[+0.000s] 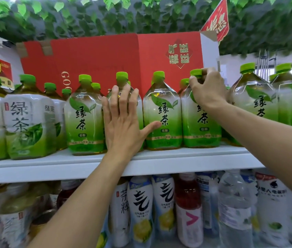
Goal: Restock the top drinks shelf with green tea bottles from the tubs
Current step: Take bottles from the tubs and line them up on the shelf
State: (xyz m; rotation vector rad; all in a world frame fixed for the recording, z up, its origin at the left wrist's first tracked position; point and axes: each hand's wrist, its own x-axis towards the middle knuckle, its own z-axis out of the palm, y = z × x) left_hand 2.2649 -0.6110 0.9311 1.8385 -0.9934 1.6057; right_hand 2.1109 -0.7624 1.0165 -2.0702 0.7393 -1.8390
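Note:
A row of green tea bottles with green caps stands on the white top shelf (pixel 168 162). My left hand (pixel 121 120) lies flat with straight fingers against the front of one bottle (pixel 121 76), whose cap shows above my fingers; the thumb touches the neighbouring bottle (pixel 162 111). My right hand (pixel 207 87) grips the neck of another bottle (pixel 200 120) just under its cap, further right. More green tea bottles (pixel 84 115) stand to the left and right (pixel 254 99). No tubs are in view.
A red cardboard box (pixel 105 56) stands behind the bottles. White-labelled green tea bottles (pixel 25 122) fill the shelf's left end. The shelf below holds mixed drinks, including a red one (pixel 188 208) and water bottles (pixel 234 208). Artificial leaves hang overhead.

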